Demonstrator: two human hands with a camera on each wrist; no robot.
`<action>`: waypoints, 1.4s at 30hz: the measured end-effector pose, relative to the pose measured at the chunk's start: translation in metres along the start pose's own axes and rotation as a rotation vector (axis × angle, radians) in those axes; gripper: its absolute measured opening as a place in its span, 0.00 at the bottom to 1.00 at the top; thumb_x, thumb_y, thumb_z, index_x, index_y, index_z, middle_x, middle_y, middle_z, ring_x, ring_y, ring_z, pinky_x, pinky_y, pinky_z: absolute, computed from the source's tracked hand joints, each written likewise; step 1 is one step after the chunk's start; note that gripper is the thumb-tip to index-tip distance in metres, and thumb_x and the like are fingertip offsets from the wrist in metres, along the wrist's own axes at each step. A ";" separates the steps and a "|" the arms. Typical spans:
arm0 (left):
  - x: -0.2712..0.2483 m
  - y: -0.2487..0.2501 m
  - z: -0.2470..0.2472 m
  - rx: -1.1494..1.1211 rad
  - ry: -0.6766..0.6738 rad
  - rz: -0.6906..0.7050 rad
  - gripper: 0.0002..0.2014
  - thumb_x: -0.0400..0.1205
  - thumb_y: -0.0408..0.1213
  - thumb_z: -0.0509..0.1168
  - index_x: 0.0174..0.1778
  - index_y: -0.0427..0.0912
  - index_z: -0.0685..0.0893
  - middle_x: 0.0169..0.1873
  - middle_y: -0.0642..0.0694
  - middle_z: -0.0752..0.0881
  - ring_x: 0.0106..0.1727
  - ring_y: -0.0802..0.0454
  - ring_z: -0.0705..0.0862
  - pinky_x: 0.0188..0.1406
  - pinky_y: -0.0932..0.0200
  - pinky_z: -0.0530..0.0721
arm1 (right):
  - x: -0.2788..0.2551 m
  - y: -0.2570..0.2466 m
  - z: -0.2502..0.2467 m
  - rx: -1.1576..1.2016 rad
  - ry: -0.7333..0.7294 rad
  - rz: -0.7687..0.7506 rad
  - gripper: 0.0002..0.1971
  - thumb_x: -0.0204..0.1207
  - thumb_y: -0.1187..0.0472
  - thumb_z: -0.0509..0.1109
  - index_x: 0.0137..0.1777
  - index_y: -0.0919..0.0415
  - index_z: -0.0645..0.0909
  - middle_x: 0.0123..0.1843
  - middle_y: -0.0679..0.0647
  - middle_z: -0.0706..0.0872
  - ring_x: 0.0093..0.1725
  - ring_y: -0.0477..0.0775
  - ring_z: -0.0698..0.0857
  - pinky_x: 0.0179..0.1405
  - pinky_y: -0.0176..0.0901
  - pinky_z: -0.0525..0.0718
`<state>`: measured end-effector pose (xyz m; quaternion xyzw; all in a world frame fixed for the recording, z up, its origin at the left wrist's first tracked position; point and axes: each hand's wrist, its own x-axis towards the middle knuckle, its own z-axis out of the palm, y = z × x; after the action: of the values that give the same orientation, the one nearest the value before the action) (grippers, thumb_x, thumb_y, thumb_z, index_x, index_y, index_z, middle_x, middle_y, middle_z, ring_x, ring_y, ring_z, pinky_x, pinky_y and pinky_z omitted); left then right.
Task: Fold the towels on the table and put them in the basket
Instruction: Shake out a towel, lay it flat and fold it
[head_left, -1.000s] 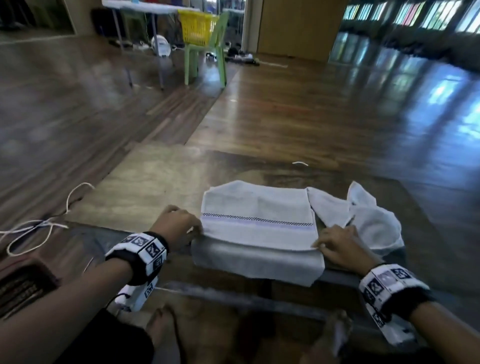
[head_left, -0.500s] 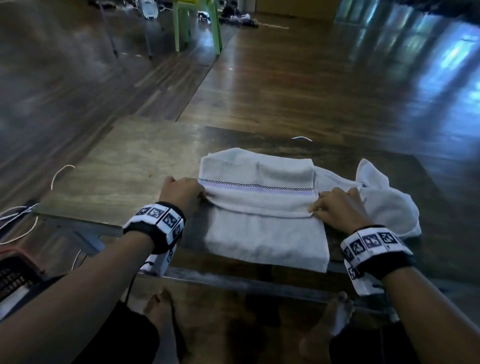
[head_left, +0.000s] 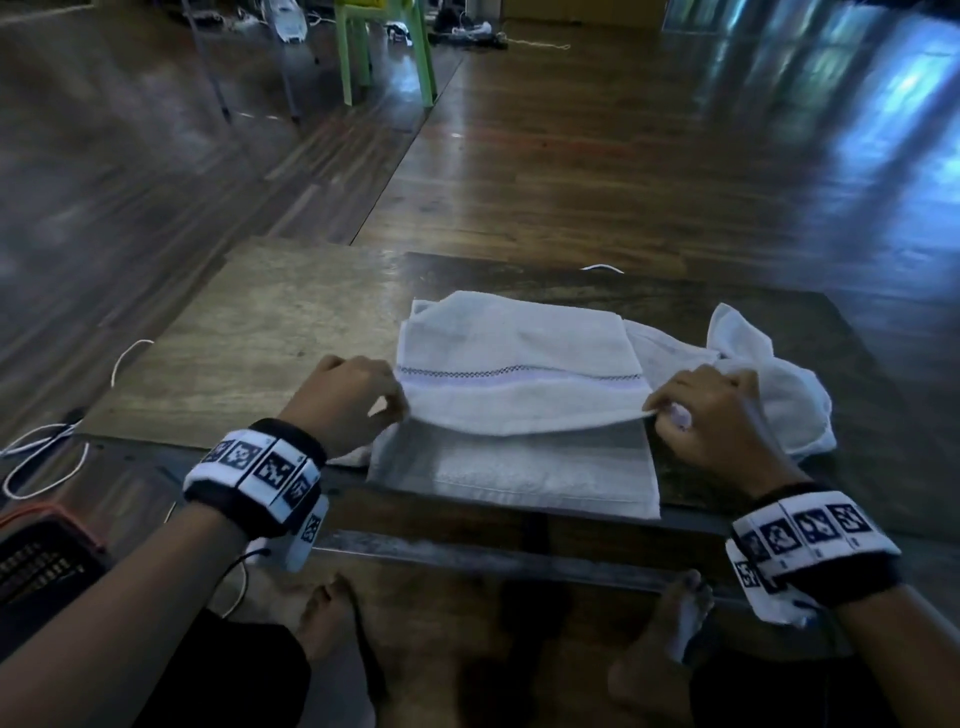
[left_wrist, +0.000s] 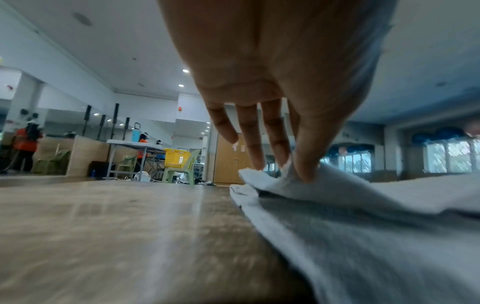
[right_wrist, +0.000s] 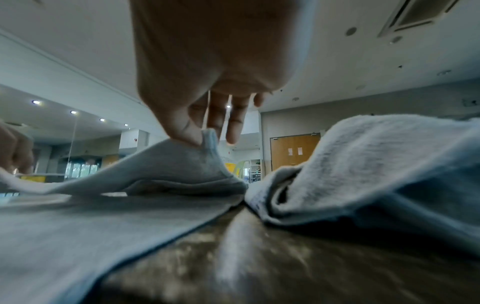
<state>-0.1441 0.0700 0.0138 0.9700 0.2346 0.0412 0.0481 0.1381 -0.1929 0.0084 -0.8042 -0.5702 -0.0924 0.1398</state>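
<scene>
Lifting now: both hands have raised the towel's (head_left: 519, 358) folded top flap off its lower layer, flat on it 0.5 s ago, so another fold looks underway. Left hand (head_left: 345, 397) & right hand (head_left: 711, 415) each pinch a flap corner w/ thumb and fingertips. Towel lies at the table's (head_left: 270, 332) near edge, second crumpled towel (head_left: 769, 384) just right. Dark basket (head_left: 36, 556) at lower left is cut off; contents unseen.

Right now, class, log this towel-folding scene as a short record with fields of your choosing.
Surface: wooden table
Being folded: striped towel, top layer lifted
Left hand: pinches the towel's left corner
Right hand: pinches the towel's right corner
Waiting: crumpled towel, on the right, unfolded
Nearby: dark basket with orange rim, low on the left
</scene>
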 end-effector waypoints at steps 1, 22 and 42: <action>-0.008 -0.001 0.005 0.026 -0.057 0.021 0.06 0.80 0.46 0.64 0.48 0.58 0.86 0.51 0.59 0.82 0.56 0.57 0.79 0.56 0.57 0.63 | -0.008 0.002 0.001 0.027 -0.101 0.005 0.04 0.71 0.59 0.71 0.44 0.51 0.86 0.45 0.48 0.88 0.48 0.53 0.82 0.49 0.48 0.63; -0.018 -0.014 0.023 -0.032 0.236 -0.003 0.03 0.76 0.44 0.71 0.39 0.50 0.88 0.41 0.54 0.89 0.46 0.49 0.85 0.51 0.50 0.71 | -0.023 0.010 0.019 -0.090 0.124 0.059 0.08 0.67 0.65 0.77 0.45 0.54 0.88 0.44 0.50 0.89 0.46 0.56 0.83 0.46 0.47 0.60; -0.052 -0.016 0.057 -0.107 0.109 0.155 0.18 0.71 0.57 0.66 0.50 0.52 0.89 0.47 0.56 0.88 0.46 0.56 0.86 0.46 0.58 0.74 | -0.047 0.021 0.033 0.032 -0.246 -0.009 0.19 0.67 0.47 0.77 0.58 0.52 0.86 0.54 0.50 0.85 0.58 0.52 0.81 0.55 0.51 0.71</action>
<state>-0.1915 0.0563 -0.0478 0.9776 0.1585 0.1101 0.0838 0.1417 -0.2302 -0.0392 -0.8046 -0.5880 0.0157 0.0812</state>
